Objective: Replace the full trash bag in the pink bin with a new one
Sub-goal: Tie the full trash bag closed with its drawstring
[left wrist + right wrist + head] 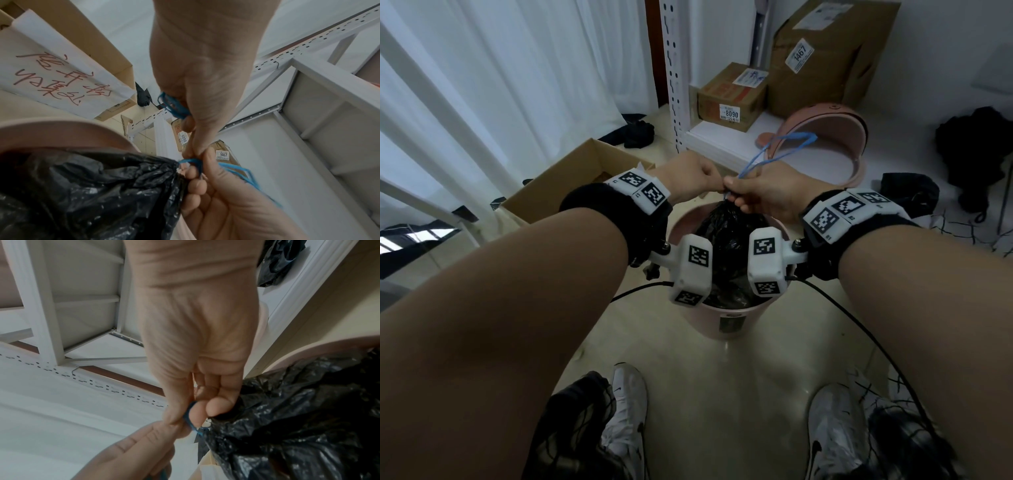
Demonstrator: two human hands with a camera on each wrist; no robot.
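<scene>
From the head camera, the pink bin [726, 317] stands on the floor between the person's two shoes, and the black trash bag [726, 240] sits inside it with its gathered neck rising above the bin's rim. The left hand [690, 180] and the right hand [763, 190] meet directly over the bin, fingers curled and touching at the bag's neck. A blue drawstring [777, 150] loops up from between the hands and away from the bin. The bin's pink lid [835, 137] leans on its edge just behind the bin, beside a white shelf rack [674, 75] that carries two cardboard boxes [732, 97]. An open cardboard box [571, 178] lies to the left of the bin.

In the left wrist view, the left hand [205, 81] has a bunch of blue drawstring [174, 105] wrapped in its curled fingers, and its thumb and forefinger pinch the string just above the bin. The right hand [226, 203] is below it, fingers curled against the neck of the trash bag [92, 194], with the string running across them. The bin's rim [72, 129] arcs behind the bag.

In the right wrist view, the right hand [199, 337] pinches the drawstring [191, 421] between thumb and forefinger right at the neck of the trash bag [298, 418], the other fingers folded in. The left hand's fingers [144, 443], pressed together, meet it from below. The bin's rim [329, 345] shows behind the bag.
</scene>
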